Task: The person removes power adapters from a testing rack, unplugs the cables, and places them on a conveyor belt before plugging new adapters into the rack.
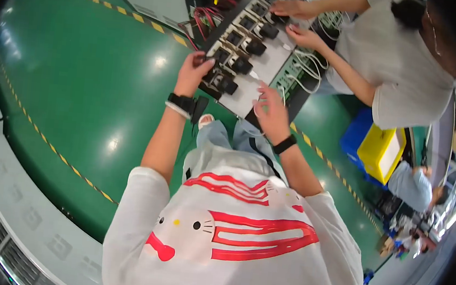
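Note:
A long test bench (pixel 237 107) with rows of sockets runs away from me towards the upper right. Black power adapters (pixel 226 86) sit in a line along it. At its left edge, my left hand (pixel 192 73) has thumb and fingers closed around a small dark part, mostly hidden, beside the nearest adapters. My right hand (pixel 272 112) is over the bench's right side with curled, slightly blurred fingers. A thin white cable (pixel 256 118) runs by its fingers, which seem to pinch it. Close to those fingertips lies a white plug (pixel 253 74).
A co-worker (pixel 394 65) stands on the right, both hands over the bench farther along. White cables (pixel 314 76) loop off its right side, red wires (pixel 206 19) off its left. A yellow bin (pixel 378 149) and blue bin (pixel 358 130) stand at right; grey cabinets (pixel 25 200) line the lower left.

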Tool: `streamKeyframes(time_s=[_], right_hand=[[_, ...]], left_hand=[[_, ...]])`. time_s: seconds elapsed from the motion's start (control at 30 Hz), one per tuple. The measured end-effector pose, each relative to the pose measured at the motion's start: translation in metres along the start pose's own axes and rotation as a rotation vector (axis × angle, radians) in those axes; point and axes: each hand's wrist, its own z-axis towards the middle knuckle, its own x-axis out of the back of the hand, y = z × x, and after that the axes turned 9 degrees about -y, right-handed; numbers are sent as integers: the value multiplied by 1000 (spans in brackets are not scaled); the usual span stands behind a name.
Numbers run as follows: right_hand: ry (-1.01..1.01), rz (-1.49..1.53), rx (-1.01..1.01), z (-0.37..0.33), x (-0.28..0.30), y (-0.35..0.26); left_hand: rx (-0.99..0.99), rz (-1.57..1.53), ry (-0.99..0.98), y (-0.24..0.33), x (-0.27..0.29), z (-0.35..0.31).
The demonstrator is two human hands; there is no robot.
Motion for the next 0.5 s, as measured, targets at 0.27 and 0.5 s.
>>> streamKeyframes(time_s=[0.27, 0.5], right_hand=[[183, 201, -527, -88, 9, 79], [361, 1167, -492, -79, 0, 4]], left_hand=[[-61, 181, 133, 3, -38, 12], [-215, -1, -97, -16, -31, -12]])
